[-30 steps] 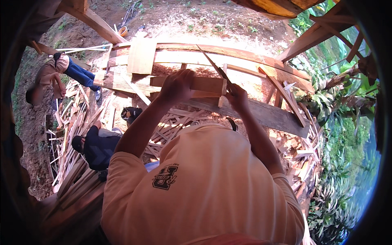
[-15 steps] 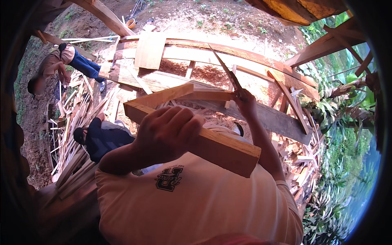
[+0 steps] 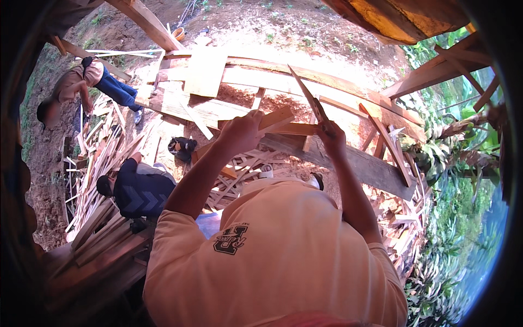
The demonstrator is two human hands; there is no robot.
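Note:
My left hand (image 3: 242, 132) is closed around a wooden beam (image 3: 279, 116), whose near end sticks out past my fingers to the right. Part of the beam lies hidden behind the hand and forearm. In my right hand (image 3: 333, 140) I grip a handsaw (image 3: 305, 87) by its handle, the long blade pointing up and slightly left. A second wooden piece (image 3: 297, 129) runs between the two hands, just under the beam's end; whether it touches either hand I cannot tell.
Beyond my hands stretches a long plank bench (image 3: 348, 158) with a flat board (image 3: 206, 73) on it. Wood offcuts (image 3: 103, 158) are heaped at left. One person (image 3: 139, 191) crouches nearby at left; another person (image 3: 81, 82) bends over farther off. Leaning timbers (image 3: 387, 139) stand at right.
My left hand has moved away from me with the beam, lowering it toward the bench. The saw in my right hand has shifted slightly right and down.

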